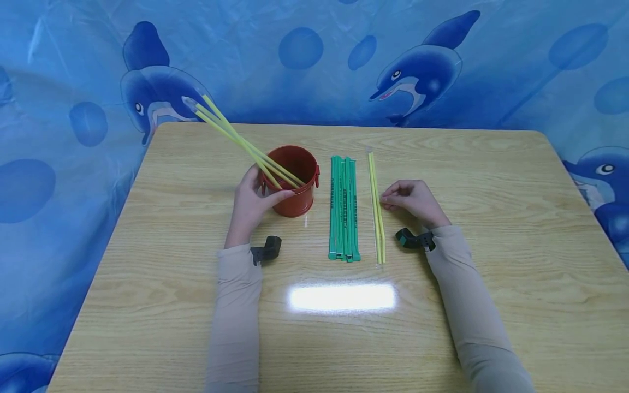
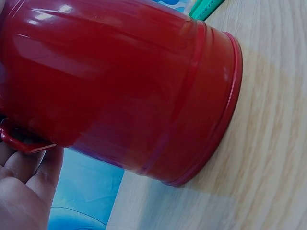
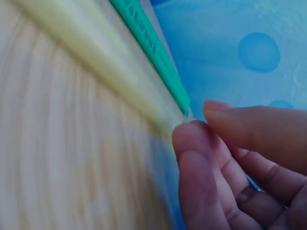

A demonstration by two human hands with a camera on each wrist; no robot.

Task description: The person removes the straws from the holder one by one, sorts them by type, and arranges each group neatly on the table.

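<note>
At the left of the head view my left hand (image 1: 248, 204) grips a small red metal bucket (image 1: 297, 204), thumb along the front of its rim and fingers behind. The left wrist view shows fingers by the bucket's side handle (image 2: 26, 141). Several yellow straws (image 1: 228, 128) lean out of the bucket to the upper left, at least one in a clear wrapper. My right hand (image 1: 415, 201) is beside two yellow straws (image 1: 375, 210) on the table, fingertips right at their edge. In the right wrist view its thumb (image 3: 254, 132) stands slightly apart from the bent fingers.
Between the bucket and the two yellow straws lies a row of several green wrapped sticks (image 1: 344, 210) with dark print. All rest on a wood-grain table (image 1: 162, 305). A blue dolphin-print sheet (image 1: 324, 82) hangs behind it. A bright glare (image 1: 341, 298) marks the front middle.
</note>
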